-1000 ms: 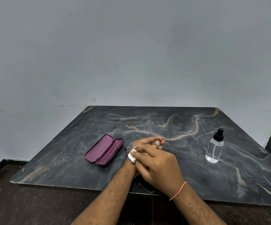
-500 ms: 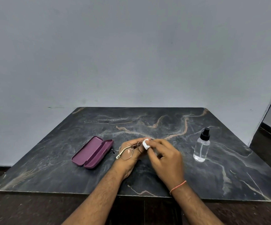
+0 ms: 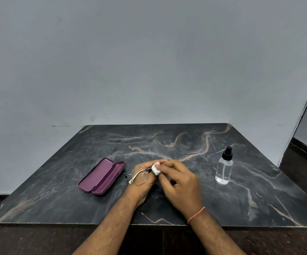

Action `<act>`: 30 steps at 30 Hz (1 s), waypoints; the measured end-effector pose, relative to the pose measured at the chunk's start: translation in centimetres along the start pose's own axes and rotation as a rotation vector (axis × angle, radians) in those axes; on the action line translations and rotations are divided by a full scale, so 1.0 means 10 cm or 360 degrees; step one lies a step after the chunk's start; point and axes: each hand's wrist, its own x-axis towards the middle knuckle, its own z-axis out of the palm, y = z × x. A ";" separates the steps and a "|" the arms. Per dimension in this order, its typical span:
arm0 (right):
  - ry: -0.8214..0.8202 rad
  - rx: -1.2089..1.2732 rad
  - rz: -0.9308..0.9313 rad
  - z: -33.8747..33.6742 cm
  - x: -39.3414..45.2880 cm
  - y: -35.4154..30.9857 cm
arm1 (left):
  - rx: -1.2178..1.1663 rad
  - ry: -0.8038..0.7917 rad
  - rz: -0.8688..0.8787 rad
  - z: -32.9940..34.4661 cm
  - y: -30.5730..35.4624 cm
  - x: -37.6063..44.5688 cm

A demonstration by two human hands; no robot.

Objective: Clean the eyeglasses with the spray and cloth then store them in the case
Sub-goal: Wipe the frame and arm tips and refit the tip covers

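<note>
Above the middle of the table (image 3: pixel 167 140), the wiping step is underway: the left hand (image 3: pixel 142 183) holds the eyeglasses (image 3: pixel 139 176) by the frame while the right hand (image 3: pixel 180 183) pinches the white cloth (image 3: pixel 156 168) in its fingers (image 3: pixel 162 171), apparently against 1 lens. Storing remains; the case (image 3: pixel 102 176) lies open just left, the spray bottle (image 3: pixel 224 168) well right.

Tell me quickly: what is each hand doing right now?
Left hand: fingers curled round the eyeglasses.
Right hand: fingers pinching the white cloth against the glasses.
</note>
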 end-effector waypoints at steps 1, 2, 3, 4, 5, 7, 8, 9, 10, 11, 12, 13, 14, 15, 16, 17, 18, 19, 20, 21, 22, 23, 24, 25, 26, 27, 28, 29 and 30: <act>-0.0018 -0.0015 -0.0035 -0.01 -0.02 -0.02 | -0.0027 0.0033 -0.0036 0.01 0.01 0.00; -0.0011 -0.0033 -0.0039 -0.01 -0.04 -0.02 | -0.0048 0.0052 -0.0065 0.02 0.01 0.00; 0.0014 -0.0041 -0.0009 -0.01 -0.04 -0.01 | -0.0052 0.0065 -0.0075 0.03 0.02 0.00; 0.0046 -0.0041 0.0047 -0.01 -0.02 0.01 | -0.0038 0.0068 -0.0063 0.03 0.01 -0.01; 0.0078 -0.0035 0.0116 -0.01 0.00 0.03 | -0.0023 0.0061 -0.0039 0.03 0.03 -0.01; 0.0120 0.0030 0.0269 -0.01 0.05 0.07 | -0.0003 0.0042 -0.0010 0.04 0.05 -0.02; 0.0134 0.0100 0.0334 -0.01 0.07 0.09 | 0.0021 0.0037 -0.0016 0.04 0.05 -0.02; 0.0151 0.0178 0.0389 -0.02 0.08 0.11 | 0.0052 0.0033 -0.0030 0.06 0.07 -0.03; 0.0180 0.0246 0.0431 -0.04 0.10 0.12 | 0.0093 0.0042 -0.0034 0.06 0.06 -0.03; 0.0215 0.0304 0.0475 -0.06 0.11 0.13 | 0.0115 0.0047 -0.0036 0.08 0.06 -0.02; 0.0252 0.0370 0.0541 -0.09 0.11 0.14 | 0.0132 0.0049 -0.0038 0.07 0.03 -0.01; 0.0290 0.0444 0.0626 -0.12 0.13 0.16 | 0.0125 0.0065 -0.0051 0.09 0.04 -0.01; 0.0328 0.0514 0.0712 -0.14 0.14 0.16 | 0.0133 0.0075 -0.0056 0.08 0.03 -0.01; 0.0370 0.0571 0.0783 -0.17 0.15 0.18 | 0.0147 0.0074 -0.0059 0.09 0.04 0.00; 0.0411 0.0617 0.0837 -0.18 0.16 0.19 | 0.0219 0.0072 -0.0053 0.08 0.04 0.02; 0.0450 0.0659 0.0885 -0.19 0.17 0.21 | 0.0295 0.0073 -0.0051 0.06 0.07 0.04; 0.0484 0.0701 0.0928 -0.19 0.17 0.22 | 0.0416 0.0082 -0.0055 0.04 0.08 0.09; 0.0507 0.0736 0.0967 -0.20 0.17 0.23 | 0.0511 0.0073 -0.0067 0.01 0.12 0.12; 0.0521 0.0756 0.0995 -0.20 0.18 0.23 | 0.0642 0.0069 -0.0070 -0.04 0.15 0.17; 0.0532 0.0761 0.1010 -0.20 0.18 0.24 | 0.0753 0.0054 -0.0070 -0.08 0.19 0.22; 0.0539 0.0759 0.1017 -0.20 0.18 0.24 | 0.0946 0.0049 -0.0040 -0.15 0.23 0.28; 0.0549 0.0753 0.1019 -0.19 0.17 0.24 | 0.1145 0.0020 -0.0016 -0.21 0.28 0.32; 0.0560 0.0746 0.1018 -0.19 0.17 0.24 | 0.1331 0.0008 -0.0009 -0.26 0.34 0.35; 0.0570 0.0738 0.1023 -0.19 0.16 0.25 | 0.1419 -0.0001 -0.0014 -0.31 0.41 0.38; 0.0584 0.0731 0.1034 -0.19 0.16 0.26 | 0.1501 0.0020 -0.0015 -0.37 0.46 0.40; 0.0604 0.0724 0.1040 -0.20 0.16 0.27 | 0.1581 0.0056 -0.0002 -0.42 0.50 0.43; 0.0626 0.0724 0.1045 -0.20 0.16 0.28 | 0.1613 0.0107 -0.0003 -0.46 0.53 0.42; 0.0655 0.0728 0.1046 -0.21 0.16 0.28 | 0.1621 0.0160 -0.0003 -0.49 0.54 0.40; 0.0684 0.0729 0.1044 -0.21 0.16 0.28 | 0.1592 0.0217 -0.0019 -0.52 0.53 0.38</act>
